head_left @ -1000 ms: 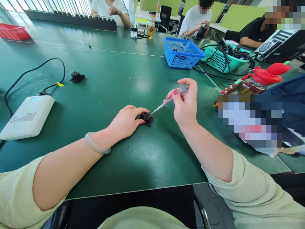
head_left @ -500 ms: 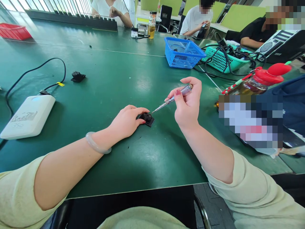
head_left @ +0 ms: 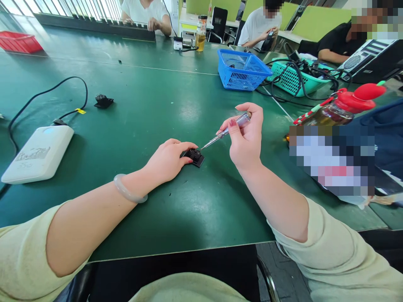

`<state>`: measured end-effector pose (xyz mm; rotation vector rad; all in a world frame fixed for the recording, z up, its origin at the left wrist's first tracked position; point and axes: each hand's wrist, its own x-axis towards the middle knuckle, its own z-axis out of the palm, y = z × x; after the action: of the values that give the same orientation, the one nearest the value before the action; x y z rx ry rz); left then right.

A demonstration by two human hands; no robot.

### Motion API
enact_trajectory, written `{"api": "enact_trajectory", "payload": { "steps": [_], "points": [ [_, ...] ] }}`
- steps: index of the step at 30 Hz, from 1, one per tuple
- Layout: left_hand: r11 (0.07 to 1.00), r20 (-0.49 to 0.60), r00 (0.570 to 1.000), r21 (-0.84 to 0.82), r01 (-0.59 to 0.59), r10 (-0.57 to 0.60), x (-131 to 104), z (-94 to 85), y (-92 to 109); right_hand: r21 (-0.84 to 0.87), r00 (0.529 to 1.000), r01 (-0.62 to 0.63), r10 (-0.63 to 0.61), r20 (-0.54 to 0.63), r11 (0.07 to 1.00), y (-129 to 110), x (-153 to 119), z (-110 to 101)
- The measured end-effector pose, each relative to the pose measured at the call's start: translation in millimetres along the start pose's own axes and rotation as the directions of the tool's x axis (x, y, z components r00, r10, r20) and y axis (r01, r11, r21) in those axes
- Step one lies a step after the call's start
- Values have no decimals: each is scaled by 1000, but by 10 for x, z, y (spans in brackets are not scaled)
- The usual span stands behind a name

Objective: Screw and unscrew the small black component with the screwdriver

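Note:
Thumb and fingers of my left hand (head_left: 168, 161) pinch a small black plastic part (head_left: 196, 157) with a flat base, holding it down on the green table (head_left: 151, 105). Its exact kind is too small to tell. My right hand (head_left: 247, 138) grips a screwdriver (head_left: 234, 126) with a clear handle, slanted down to the left. The screwdriver's tip is at the upper right edge of the black part; whether it touches, I cannot tell. A similar black part (head_left: 103, 101) lies apart, farther left.
At the left lies a white power bank (head_left: 37, 155) with a black cable (head_left: 47, 89). Beyond my hands stand a blue basket (head_left: 244, 71) and a green basket (head_left: 292, 79) of cables. A red-lidded bottle (head_left: 340, 107) stands right. Several people sit across the table.
My right hand has shifted slightly left and its fingers have moved on the screwdriver handle. My left hand and the black part stay in place. A person across lowered a hand.

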<state>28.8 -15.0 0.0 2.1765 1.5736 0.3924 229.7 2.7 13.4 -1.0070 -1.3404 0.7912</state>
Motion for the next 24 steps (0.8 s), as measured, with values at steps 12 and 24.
{"api": "enact_trajectory", "payload": {
  "steps": [12,24],
  "points": [
    [1000,-10,1000,1,2,-2,4,5,8,62,998,-46,42,50,997,160,145,-47],
    [1000,-8,1000,9,16,-16,3,4,-8,106,973,-228,230,-6,968,265,237,-38]
  ]
}}
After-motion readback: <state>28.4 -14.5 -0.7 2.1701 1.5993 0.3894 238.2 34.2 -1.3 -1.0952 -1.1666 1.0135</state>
